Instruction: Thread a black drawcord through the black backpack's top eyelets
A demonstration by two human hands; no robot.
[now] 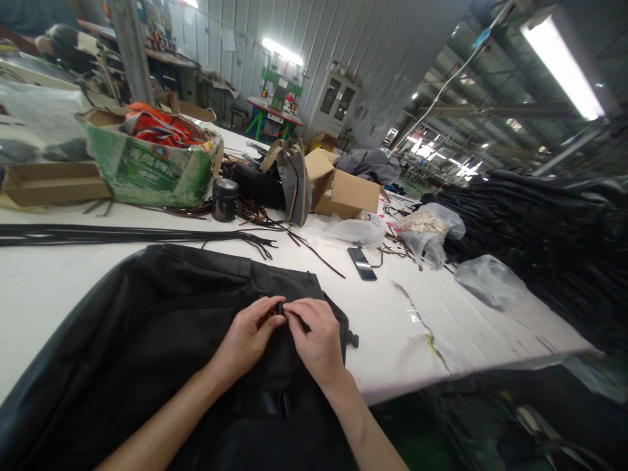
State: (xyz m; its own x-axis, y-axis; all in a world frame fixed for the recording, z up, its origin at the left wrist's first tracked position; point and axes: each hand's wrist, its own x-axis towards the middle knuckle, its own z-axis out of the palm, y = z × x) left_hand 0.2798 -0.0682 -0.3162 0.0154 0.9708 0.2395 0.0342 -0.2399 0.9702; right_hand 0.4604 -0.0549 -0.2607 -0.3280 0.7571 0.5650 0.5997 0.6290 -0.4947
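A large black leather-like item [186, 333], apparently a bag with straps, lies across the near part of the table. Over its upper middle my two hands meet, fingertips almost touching. Between thumb and fingers my left hand [252, 333] pinches one side of a small black piece [280, 307], upright and too small to make out fully. From the other side my right hand [316, 333] has its thumb and forefinger closed on the same piece. A black buckle [352, 339] sticks out past the item's right edge. Lower down, a dark strap fitting [283, 404] shows between my forearms.
Behind the black item lie long black cords [147, 233], a dark jar [225, 199] and a phone [362, 263]. Farther back stand a green bag [152, 167] with orange fabric and a cardboard box [350, 193]. Plastic bags [490, 281] and a heap of black material [540, 235] are at right.
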